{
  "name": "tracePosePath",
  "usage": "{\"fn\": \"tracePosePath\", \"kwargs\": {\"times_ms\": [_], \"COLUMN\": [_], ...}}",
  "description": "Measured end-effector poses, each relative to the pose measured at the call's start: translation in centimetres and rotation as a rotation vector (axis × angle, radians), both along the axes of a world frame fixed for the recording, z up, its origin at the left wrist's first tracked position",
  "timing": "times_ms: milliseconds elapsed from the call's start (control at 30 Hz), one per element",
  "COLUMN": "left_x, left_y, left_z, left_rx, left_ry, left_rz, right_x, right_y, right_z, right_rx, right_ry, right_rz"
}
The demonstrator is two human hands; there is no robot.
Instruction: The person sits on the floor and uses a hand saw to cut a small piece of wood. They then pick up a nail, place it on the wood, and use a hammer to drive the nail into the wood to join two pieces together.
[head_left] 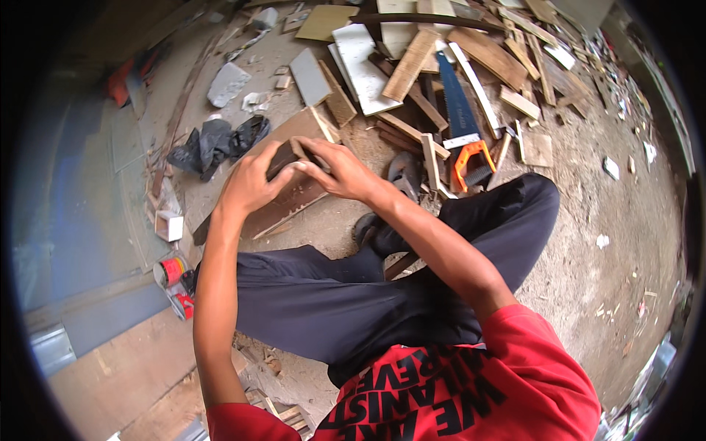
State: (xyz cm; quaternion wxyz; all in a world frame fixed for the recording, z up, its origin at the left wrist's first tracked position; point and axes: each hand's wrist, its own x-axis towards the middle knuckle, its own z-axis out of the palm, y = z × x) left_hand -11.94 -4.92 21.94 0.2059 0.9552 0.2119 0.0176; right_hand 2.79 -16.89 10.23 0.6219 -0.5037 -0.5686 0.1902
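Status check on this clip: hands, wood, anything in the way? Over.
Left hand and right hand gripping dark wood piece. Brown board beneath. Saw off to the right, touching neither hand.

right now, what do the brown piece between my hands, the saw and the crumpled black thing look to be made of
Brown piece: probably wood, dull dark face with a paler edge. Saw: likely metal blade, thin, flat and blue-coated; orange handle probably plastic, judging by its even colour. Crumpled black thing: perhaps thin plastic, given its loose folds.

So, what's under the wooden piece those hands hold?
A brown board shows around it; whatever lies directly beneath the wooden piece, between left hand and right hand, is covered.
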Motion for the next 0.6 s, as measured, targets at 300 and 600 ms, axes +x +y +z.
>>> {"fn": "tracePosePath", "kwargs": {"times_ms": [300, 600], "left_x": [-1.7, -1.3], "left_y": [1.1, 0.7], "left_z": [-0.3, -0.1], "left_rx": [0.016, -0.050], "left_ry": [-0.021, 0.008], "left_rz": [-0.036, -0.057], "right_x": [0.9, 1.7], "right_y": [0.6, 0.3], "right_z": [0.3, 0.8], "right_rx": [-0.046, -0.101], "right_ry": [-0.100, -0.072], "right_rz": [0.115, 0.101]}}
